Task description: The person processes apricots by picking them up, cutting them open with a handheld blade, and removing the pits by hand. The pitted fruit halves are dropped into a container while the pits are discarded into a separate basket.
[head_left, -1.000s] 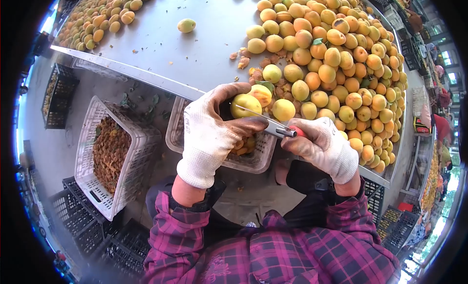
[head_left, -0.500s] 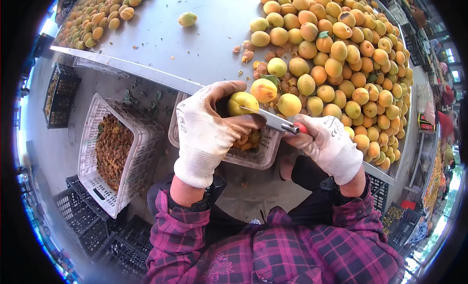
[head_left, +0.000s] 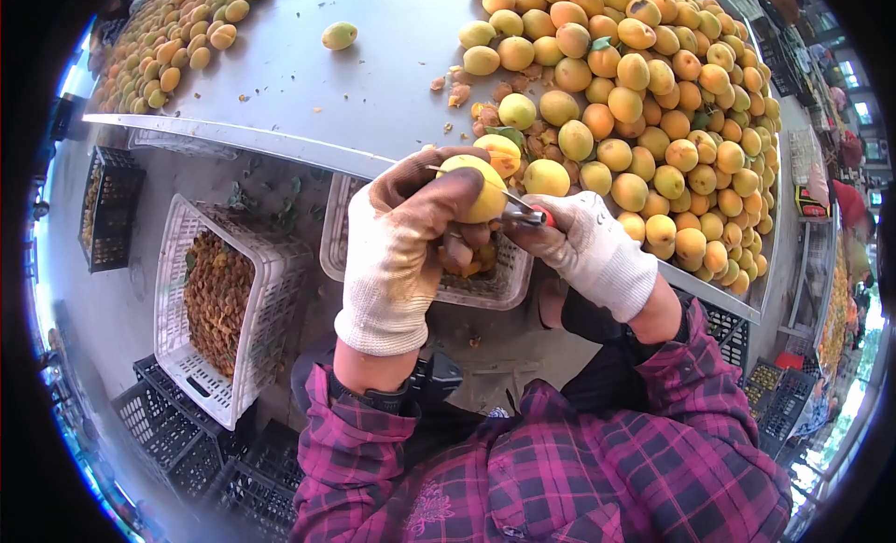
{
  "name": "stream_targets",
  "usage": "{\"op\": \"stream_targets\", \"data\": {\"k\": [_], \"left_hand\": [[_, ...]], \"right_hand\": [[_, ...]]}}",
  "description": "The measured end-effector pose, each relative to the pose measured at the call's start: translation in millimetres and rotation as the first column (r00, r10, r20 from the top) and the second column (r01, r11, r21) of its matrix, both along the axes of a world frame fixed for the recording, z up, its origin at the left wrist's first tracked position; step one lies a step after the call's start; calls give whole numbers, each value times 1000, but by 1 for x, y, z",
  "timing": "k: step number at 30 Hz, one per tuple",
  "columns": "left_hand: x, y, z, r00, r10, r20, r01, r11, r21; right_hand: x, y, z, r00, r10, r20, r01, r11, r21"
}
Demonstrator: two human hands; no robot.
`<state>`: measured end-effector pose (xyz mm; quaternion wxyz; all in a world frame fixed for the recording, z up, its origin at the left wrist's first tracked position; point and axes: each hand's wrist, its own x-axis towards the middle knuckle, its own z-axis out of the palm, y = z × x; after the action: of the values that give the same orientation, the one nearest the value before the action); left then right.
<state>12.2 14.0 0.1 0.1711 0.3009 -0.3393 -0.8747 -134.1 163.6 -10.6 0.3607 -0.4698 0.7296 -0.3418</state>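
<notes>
My left hand, in a white glove stained brown at the fingers, is closed around a yellow apricot. My gloved right hand grips a knife with a red handle. Its thin blade, seen nearly edge-on, lies against or in the fruit; how deep it goes is hidden. Just beyond the hands, a two-toned apricot and a yellow apricot sit at the table edge. Below the hands is a pale plastic crate with orange fruit pieces inside, partly covered by my left hand.
A large apricot heap covers the right of the metal table; another pile lies far left. One apricot sits alone between them. A white crate of brown pits stands on the floor at left, near black crates.
The held apricot has turned in my left fingers. My right hand has come closer to it, and the blade, broad side visible before, now appears edge-on. The whole view has shifted slightly.
</notes>
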Motion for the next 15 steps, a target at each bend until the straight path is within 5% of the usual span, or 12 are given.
{"op": "stream_targets", "data": {"k": [6,8,12,15], "left_hand": [[1,6,4,999,0,-46,-4,997,-78],[2,8,10,997,12,71,6,969,-245],[3,9,-15,995,-9,-101,-23,951,-309],[-5,7,-17,998,0,-67,-30,891,-453]], "right_hand": [[7,-4,-7,996,-9,91,17,996,-89],[15,-6,-3,985,-22,172,31,998,-53],[31,-12,-7,959,-70,275,106,988,-117],[28,-15,-2,956,-103,274,143,981,-131]]}}
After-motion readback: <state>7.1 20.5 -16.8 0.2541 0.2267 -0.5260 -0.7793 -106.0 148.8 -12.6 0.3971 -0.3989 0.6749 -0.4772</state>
